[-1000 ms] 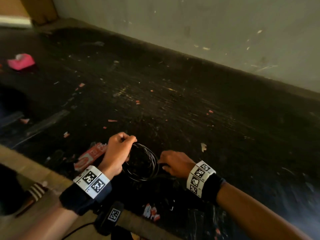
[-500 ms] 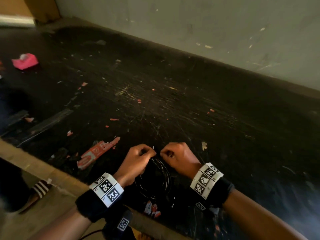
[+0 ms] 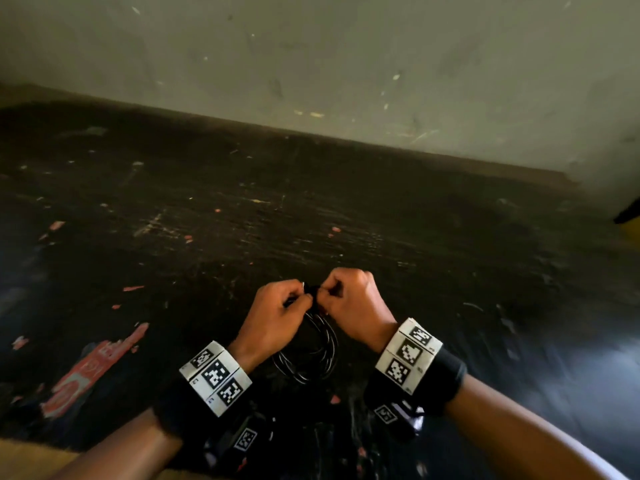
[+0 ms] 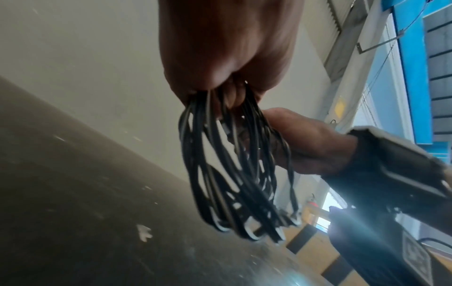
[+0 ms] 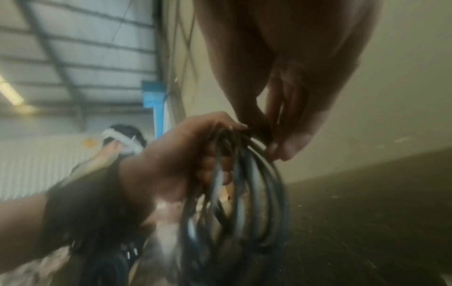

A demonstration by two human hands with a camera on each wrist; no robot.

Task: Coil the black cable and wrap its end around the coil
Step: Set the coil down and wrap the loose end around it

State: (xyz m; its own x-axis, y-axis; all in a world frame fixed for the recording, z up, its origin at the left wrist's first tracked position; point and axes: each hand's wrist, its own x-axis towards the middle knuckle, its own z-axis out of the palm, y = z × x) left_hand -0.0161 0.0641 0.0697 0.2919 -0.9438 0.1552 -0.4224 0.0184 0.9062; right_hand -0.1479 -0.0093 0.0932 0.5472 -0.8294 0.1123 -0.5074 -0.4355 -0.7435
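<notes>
The black cable [image 3: 320, 348] hangs as a coil of several loops between my two hands, above the dark floor. My left hand [image 3: 277, 311] grips the top of the coil [image 4: 227, 164], its fingers curled round the bunched loops. My right hand [image 3: 351, 296] is right beside it, fingertips pinching the cable at the top of the coil [image 5: 244, 183]. In the right wrist view my left hand [image 5: 186, 154] holds the loops and my right hand's fingers [image 5: 281, 143] press against the strands. The cable's end is hidden between the hands.
The dark, scratched floor [image 3: 346, 220] is littered with small scraps and a red wrapper [image 3: 93, 368] at the lower left. A pale wall [image 3: 346, 64] runs along the back. A tan ledge [image 3: 31, 459] sits at the lower left corner.
Both hands have come together at the top of the coil. The right hand moved left from beside the coil onto its top. The camera has swung to the right.
</notes>
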